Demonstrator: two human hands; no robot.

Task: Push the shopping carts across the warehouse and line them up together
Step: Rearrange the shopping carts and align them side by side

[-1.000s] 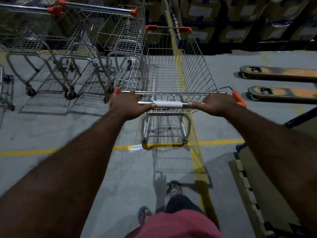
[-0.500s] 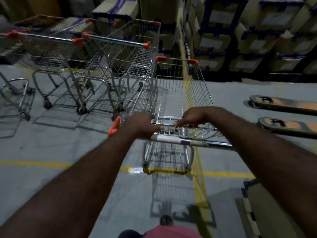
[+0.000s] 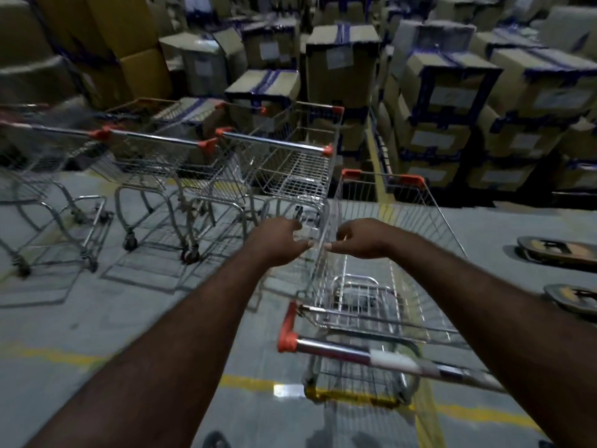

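The wire shopping cart [image 3: 407,253] in front of me has a chrome handle [image 3: 381,357] with orange end caps, low in view. Both my hands are off that handle and reach over the basket's left side rim. My left hand [image 3: 279,242] is just left of the rim and my right hand [image 3: 363,239] just right of it. Their fingers are loosely curled and their thumb tips nearly meet at the wire, with nothing plainly gripped. To the left, a row of parked carts [image 3: 290,163] stands side by side, and the nearest one almost touches my cart.
Stacked cardboard boxes [image 3: 445,101] fill the back behind the carts. Two pallet-jack forks [image 3: 559,248] lie on the floor at right. A yellow floor line [image 3: 58,355] crosses under the cart's rear wheels. Bare grey concrete lies at lower left.
Both hands left the cart handle and moved forward to the basket's left side rim. The view tilted up, and the cart now sits closer beside the parked row.
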